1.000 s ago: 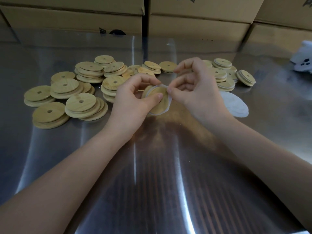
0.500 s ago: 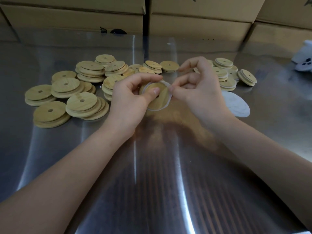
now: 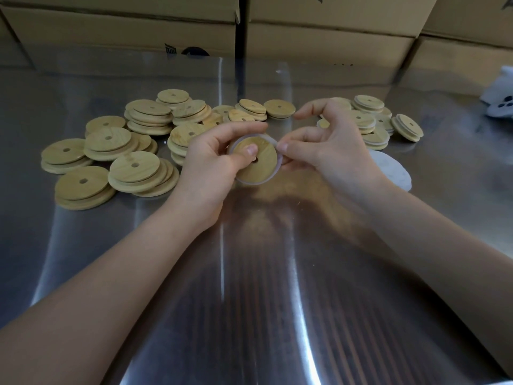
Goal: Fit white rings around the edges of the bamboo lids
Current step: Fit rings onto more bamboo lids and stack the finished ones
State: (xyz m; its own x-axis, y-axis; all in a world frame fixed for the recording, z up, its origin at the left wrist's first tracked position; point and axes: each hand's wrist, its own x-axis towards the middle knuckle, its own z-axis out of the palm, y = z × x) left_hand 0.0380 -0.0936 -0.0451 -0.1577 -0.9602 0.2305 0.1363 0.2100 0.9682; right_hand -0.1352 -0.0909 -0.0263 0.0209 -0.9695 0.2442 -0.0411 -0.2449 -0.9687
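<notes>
My left hand [image 3: 211, 165] grips a round bamboo lid [image 3: 261, 165] with a centre hole, thumb pressed on its face, above the steel table. A translucent white ring [image 3: 270, 177] lies around most of the lid's edge. My right hand [image 3: 330, 145] pinches the ring at the lid's upper right edge between thumb and forefinger. Several loose bamboo lids [image 3: 133, 168] are heaped to the left, and more lids [image 3: 372, 126] lie behind my right hand.
The shiny steel table [image 3: 249, 287] stretches toward me. A pile of white rings [image 3: 394, 169] lies right of my right wrist. Cardboard boxes [image 3: 327, 43] line the table's far edge. A white object [image 3: 499, 100] sits at the far right.
The lid has turned to face me more flatly and the ring now sits further round its edge. Both hands stayed in the same spot.
</notes>
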